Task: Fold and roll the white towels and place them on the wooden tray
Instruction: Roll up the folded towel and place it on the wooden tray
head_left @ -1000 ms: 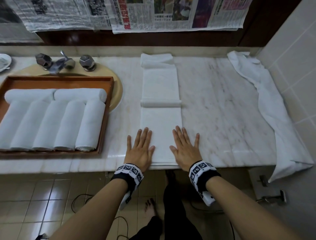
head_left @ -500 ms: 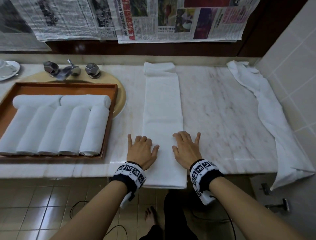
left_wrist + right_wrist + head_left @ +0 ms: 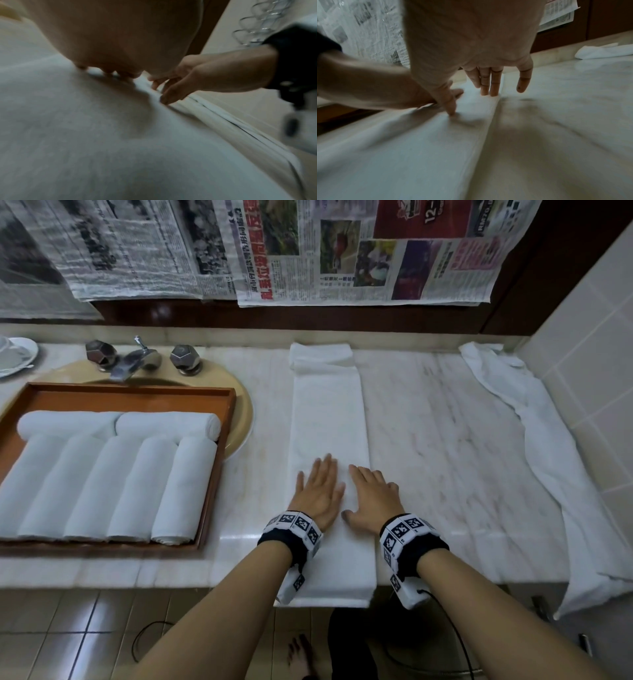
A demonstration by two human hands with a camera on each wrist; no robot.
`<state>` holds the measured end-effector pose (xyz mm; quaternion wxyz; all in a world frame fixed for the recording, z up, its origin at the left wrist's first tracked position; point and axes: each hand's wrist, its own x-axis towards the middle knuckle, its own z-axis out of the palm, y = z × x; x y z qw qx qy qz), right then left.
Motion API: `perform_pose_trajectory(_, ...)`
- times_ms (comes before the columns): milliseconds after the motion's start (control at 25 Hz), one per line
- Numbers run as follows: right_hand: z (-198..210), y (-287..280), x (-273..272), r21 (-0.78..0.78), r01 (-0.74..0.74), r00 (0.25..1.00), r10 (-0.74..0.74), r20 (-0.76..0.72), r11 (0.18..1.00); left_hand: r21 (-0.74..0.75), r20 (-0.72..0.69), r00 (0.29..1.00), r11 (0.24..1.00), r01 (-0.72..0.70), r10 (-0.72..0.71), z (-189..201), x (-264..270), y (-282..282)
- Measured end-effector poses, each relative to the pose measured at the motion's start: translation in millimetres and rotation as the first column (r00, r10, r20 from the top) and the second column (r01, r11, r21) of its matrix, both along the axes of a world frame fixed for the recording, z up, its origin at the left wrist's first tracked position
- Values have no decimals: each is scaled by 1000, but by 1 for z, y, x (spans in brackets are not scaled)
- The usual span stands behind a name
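Observation:
A long white towel (image 3: 327, 412), folded into a narrow strip, lies on the marble counter (image 3: 445, 440) from the back wall to the front edge, where its near end hangs over. My left hand (image 3: 317, 489) and right hand (image 3: 371, 498) rest flat on its near part, side by side, fingers straight. In the right wrist view my right fingers (image 3: 489, 82) lie along the towel's (image 3: 419, 148) right edge. The wooden tray (image 3: 219, 460) on the left holds several rolled white towels (image 3: 113, 484).
An unfolded white towel (image 3: 548, 460) drapes along the right wall and over the counter's edge. Behind the tray is a beige sink (image 3: 245, 412) with a metal tap (image 3: 137, 361). Newspapers (image 3: 342, 251) cover the mirror. A white dish (image 3: 17, 354) sits far left.
The cross fold in the towel's middle has gone and the strip now lies flat, pulled towards me over the edge. Both hands slid forward on it and closer together.

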<state>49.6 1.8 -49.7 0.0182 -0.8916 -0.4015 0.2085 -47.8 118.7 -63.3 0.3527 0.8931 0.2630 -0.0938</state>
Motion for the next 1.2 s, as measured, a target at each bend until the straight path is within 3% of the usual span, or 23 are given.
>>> perform_pose_trajectory(40, 2, 5, 5, -11, 4, 1000, -4, 5, 1000, -35, -8, 1000, 999, 4, -4, -2, 4, 4)
perform_pose_trajectory(80, 4, 9, 9, -17, 8, 1000, -8, 9, 1000, -57, -44, 987, 986, -159, 156, -5, 7, 11)
perform_pose_trajectory(120, 5, 14, 14, -22, 13, 1000, -13, 9, 1000, -47, -95, 926, 928, -370, 364, -3, 10, 21)
perform_pose_trajectory(160, 6, 18, 19, -31, 16, 1000, -16, 6, 999, -12, -155, 866, 876, -483, 475, 0, 13, 29)
perform_pose_trajectory(200, 6, 22, 25, -46, 13, 1000, -13, 2, 999, 35, -157, 886, 899, -437, 437, 1, 16, 32)
perform_pose_trajectory(280, 5, 30, 32, -78, 3, 1000, -3, 0, 997, 120, -52, 997, 992, -45, 52, -3, 24, 30)
perform_pose_trajectory(320, 3, 34, 34, -93, 2, 1000, -2, 4, 996, 135, -36, 994, 985, 109, -106, -7, 29, 33)
perform_pose_trajectory(360, 2, 36, 35, -106, 4, 1000, -3, 12, 994, 137, -56, 986, 977, 164, -158, -10, 31, 38)
perform_pose_trajectory(480, -3, 44, 39, -133, 1, 997, 9, 77, 991, 194, -136, 991, 980, 42, -16, -21, 40, 63)
perform_pose_trajectory(640, -4, 70, 61, -116, -6, 994, 19, 106, 993, 222, -235, 970, 968, 118, -64, -15, 70, 91)
perform_pose_trajectory(800, 6, 96, 83, -120, 65, 997, -60, 49, 991, 229, -272, 962, 970, 86, -21, 5, 94, 112)
perform_pose_trajectory(920, 1, 76, 46, -15, -66, 998, 66, -17, 998, 258, -155, 973, 944, 206, -170, 11, 62, 79)
perform_pose_trajectory(1000, -11, 42, 28, -79, -160, 985, 154, -76, 984, 245, -183, 949, 922, 298, -258, 0, 18, 61)
perform_pose_trajectory(1040, -16, 26, 28, -125, -99, 991, 87, -102, 987, 251, -208, 959, 937, 242, -192, -7, -1, 64)
perform_pose_trajectory(1120, -18, 3, 33, -184, 175, 975, -197, -107, 967, 248, -244, 968, 969, 10, 52, -11, -23, 79)
perform_pose_trajectory(1160, -16, -3, 30, -190, 229, 963, -251, -99, 955, 246, -245, 966, 969, -21, 83, -10, -29, 81)
perform_pose_trajectory(1200, -14, -7, 17, -157, 193, 974, -209, -93, 969, 249, -207, 978, 968, 33, 20, -7, -34, 73)
